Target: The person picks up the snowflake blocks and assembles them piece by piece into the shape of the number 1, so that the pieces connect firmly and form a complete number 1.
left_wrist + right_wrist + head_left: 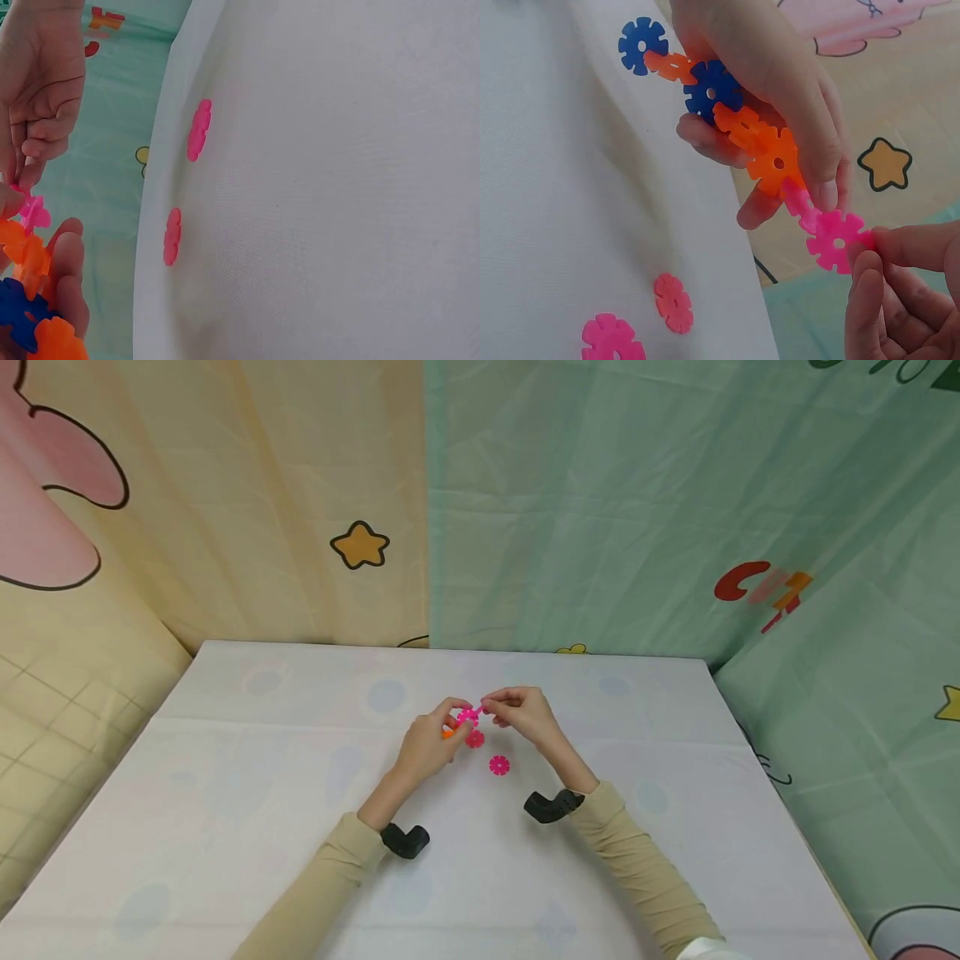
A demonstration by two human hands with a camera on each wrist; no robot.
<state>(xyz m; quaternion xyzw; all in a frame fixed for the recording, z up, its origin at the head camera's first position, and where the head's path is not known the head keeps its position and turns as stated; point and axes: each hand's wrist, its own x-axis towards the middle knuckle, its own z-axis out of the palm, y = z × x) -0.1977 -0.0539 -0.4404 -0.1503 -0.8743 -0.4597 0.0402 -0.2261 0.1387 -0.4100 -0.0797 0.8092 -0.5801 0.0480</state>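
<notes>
My left hand (429, 742) grips a chain of interlocking flower-shaped plastic discs above the table. In the right wrist view, the chain runs from a blue disc (643, 46) through orange and blue ones to an orange disc (778, 161), then to a pink disc (829, 238) at its lower end. Thumb and fingers of my right hand (911, 292) pinch a pink piece at that end, mostly hidden by the fingertips. Whether this piece is slotted into the chain, I cannot tell. Two loose pink discs, one nearer me (499, 766) and one farther off (475, 739), lie below the hands.
A white cloth with pale spots covers the table (225, 827). Printed curtains (600, 510) hang behind its far edge and along the sides. Each wrist carries a black camera mount, the left one (406, 842) and the right one (551, 807).
</notes>
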